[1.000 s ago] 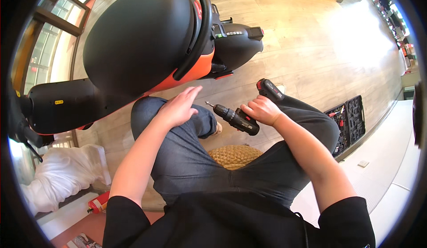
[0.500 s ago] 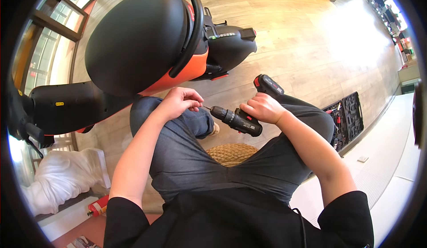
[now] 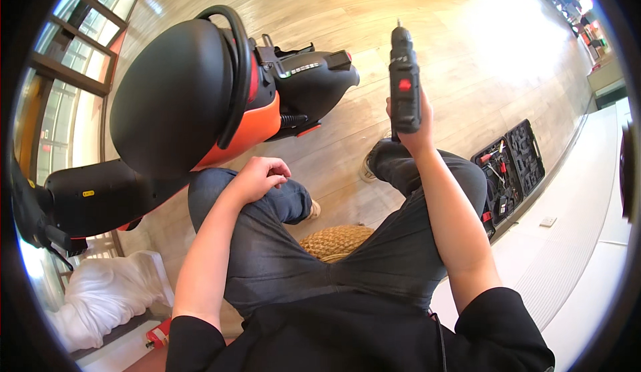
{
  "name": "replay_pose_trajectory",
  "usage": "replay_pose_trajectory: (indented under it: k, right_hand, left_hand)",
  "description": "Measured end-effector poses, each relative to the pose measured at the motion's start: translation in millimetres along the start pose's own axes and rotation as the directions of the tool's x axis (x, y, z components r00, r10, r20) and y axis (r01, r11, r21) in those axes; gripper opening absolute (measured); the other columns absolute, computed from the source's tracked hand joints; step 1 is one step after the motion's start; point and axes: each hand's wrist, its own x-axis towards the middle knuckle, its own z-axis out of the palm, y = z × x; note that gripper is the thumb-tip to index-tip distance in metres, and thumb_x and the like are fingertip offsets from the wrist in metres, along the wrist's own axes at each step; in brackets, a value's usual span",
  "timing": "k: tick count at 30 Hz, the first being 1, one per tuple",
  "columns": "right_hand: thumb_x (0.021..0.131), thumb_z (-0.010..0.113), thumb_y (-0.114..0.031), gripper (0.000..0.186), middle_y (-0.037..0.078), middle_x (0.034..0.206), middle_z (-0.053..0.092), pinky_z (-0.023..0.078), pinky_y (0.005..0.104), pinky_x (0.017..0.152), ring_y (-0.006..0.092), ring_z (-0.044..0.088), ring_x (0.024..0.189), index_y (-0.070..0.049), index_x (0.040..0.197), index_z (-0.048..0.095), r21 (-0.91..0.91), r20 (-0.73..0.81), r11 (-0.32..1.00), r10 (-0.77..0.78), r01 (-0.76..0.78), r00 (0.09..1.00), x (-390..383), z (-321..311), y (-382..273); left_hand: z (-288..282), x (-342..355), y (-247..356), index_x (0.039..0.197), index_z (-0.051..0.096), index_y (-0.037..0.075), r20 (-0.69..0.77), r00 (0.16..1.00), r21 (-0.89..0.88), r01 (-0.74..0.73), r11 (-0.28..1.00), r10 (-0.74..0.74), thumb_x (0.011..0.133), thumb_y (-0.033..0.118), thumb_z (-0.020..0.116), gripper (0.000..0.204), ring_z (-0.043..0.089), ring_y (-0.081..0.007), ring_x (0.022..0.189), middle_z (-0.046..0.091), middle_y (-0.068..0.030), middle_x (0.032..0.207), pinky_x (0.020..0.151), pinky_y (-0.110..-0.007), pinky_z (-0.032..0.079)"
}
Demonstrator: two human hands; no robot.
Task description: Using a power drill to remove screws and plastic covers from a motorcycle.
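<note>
My right hand [image 3: 423, 124] grips a black cordless drill [image 3: 404, 78] by its handle, raised out in front of my right knee. The drill points away from me, with a thin bit [image 3: 399, 22] in its chuck and a red button on its body. My left hand [image 3: 259, 177] rests by my left knee, its fingers loosely curled in and nothing visible in them. Close beyond it on the left stands a black and orange scooter [image 3: 242, 132] with a wide black seat [image 3: 167, 98].
An open black tool case [image 3: 511, 168] with several tools lies on the floor to my right. Below me is a woven stool [image 3: 334, 242]. White cloth [image 3: 110, 292] and a red fire extinguisher [image 3: 157, 334] are at lower left; a white cabinet [image 3: 554, 252] runs along the right.
My right hand has swung the drill up and away from my left hand, turning it to point forward. My left hand has stayed near my knee, fingers curling in.
</note>
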Motion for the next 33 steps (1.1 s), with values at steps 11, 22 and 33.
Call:
replay_pose_trajectory:
  k: [11,22,33]
  right_hand:
    - [0.087,0.063,0.004,0.040,0.005,0.079,0.053,0.045,0.0291,0.057,0.0103,0.048,0.056,0.003,0.124,0.048,0.665,-0.126,0.677,0.518,-0.316,0.846,31,-50,-22]
    - [0.087,0.064,0.003,0.044,0.000,0.068,0.049,0.040,0.0261,0.057,0.0081,0.045,0.055,0.004,0.128,0.050,0.613,0.019,0.657,0.544,-0.439,0.839,33,-64,-58]
    - [0.082,0.064,0.007,0.039,0.001,0.070,0.051,0.036,0.0233,0.051,0.0070,0.044,0.051,0.006,0.120,0.056,0.490,-0.015,0.658,0.663,-0.572,0.749,45,-54,-94]
  left_hand:
    - [82,55,63,0.094,0.064,-0.002,-0.024,0.963,0.408,-0.235,0.882,0.267,0.085,0.005,0.067,0.012,0.069,-0.0353,0.081,0.068,-0.0213,0.084,0.071,-0.041,0.053]
    - [170,199,-30,0.089,0.058,0.006,0.279,0.855,-0.770,0.471,0.430,-0.437,0.088,0.000,0.047,0.012,0.058,-0.0159,0.066,0.061,-0.0051,0.082,0.060,-0.032,0.054]
    - [256,228,-229,0.102,0.059,0.006,-0.317,0.911,0.144,0.321,0.936,-0.263,0.092,0.012,0.068,0.015,0.069,-0.0347,0.081,0.070,-0.0180,0.091,0.069,-0.046,0.056]
